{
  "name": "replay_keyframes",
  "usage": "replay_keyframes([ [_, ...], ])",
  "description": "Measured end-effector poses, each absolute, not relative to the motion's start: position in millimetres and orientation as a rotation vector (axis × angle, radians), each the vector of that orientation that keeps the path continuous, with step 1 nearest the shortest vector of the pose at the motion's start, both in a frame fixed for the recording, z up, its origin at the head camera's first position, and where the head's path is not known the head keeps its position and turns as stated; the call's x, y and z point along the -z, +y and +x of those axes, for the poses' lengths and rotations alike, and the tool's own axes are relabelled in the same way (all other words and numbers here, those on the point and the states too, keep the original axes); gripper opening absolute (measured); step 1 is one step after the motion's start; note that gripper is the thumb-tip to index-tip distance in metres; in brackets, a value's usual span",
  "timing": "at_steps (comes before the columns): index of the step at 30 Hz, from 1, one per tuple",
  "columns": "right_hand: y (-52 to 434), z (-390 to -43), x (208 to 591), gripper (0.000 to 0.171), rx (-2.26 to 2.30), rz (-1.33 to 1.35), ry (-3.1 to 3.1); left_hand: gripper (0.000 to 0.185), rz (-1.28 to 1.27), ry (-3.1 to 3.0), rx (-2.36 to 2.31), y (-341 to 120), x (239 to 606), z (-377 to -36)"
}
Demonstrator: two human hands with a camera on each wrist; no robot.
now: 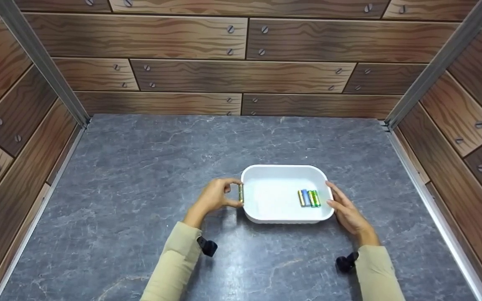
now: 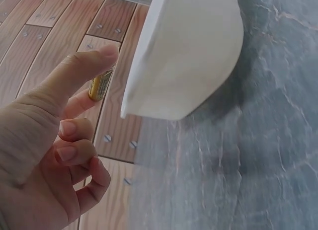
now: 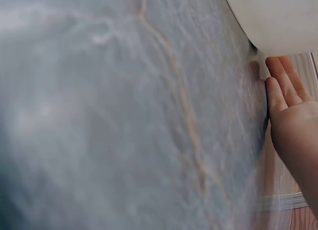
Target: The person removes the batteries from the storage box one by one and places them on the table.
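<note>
A white plastic tub [image 1: 285, 214] stands on the grey marbled tabletop, with several batteries [image 1: 309, 198] lying side by side in its right half. Just off the tub's left end, my left hand [image 1: 216, 195] pinches one more battery [image 1: 241, 195] by its ends between thumb and index finger. In the left wrist view that battery [image 2: 99, 85] shows gold, and the other fingers curl loosely below it. My right hand [image 1: 347, 211] touches the tub's right end with thumb and fingers spread along it. The right wrist view shows its fingers [image 3: 283, 83] fairly straight beside the tub wall [image 3: 283, 21].
Wood-patterned panels [image 1: 182, 75] form the back and both sides. Metal corner posts [image 1: 42, 62] rise at the back left and right. Grey marbled tabletop [image 1: 140, 167] surrounds the tub. A small black camera [image 1: 208, 246] sits on the left wrist, another [image 1: 345, 263] on the right.
</note>
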State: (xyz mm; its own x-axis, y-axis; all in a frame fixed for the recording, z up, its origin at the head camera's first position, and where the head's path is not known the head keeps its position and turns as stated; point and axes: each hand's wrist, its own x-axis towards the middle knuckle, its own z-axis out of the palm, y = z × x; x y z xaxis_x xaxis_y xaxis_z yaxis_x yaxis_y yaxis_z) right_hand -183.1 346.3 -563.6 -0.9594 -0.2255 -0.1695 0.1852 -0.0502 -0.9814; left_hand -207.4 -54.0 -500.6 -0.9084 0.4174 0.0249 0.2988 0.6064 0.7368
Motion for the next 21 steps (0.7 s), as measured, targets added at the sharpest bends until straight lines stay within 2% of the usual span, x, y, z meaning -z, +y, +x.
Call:
replay_keyframes([
  [21, 347.8, -183.6, 564.6, 0.071, 2.075, -0.057, 1.948, 0.056, 0.452, 2.668, -1.164, -69.3, 530.1, -217.0],
])
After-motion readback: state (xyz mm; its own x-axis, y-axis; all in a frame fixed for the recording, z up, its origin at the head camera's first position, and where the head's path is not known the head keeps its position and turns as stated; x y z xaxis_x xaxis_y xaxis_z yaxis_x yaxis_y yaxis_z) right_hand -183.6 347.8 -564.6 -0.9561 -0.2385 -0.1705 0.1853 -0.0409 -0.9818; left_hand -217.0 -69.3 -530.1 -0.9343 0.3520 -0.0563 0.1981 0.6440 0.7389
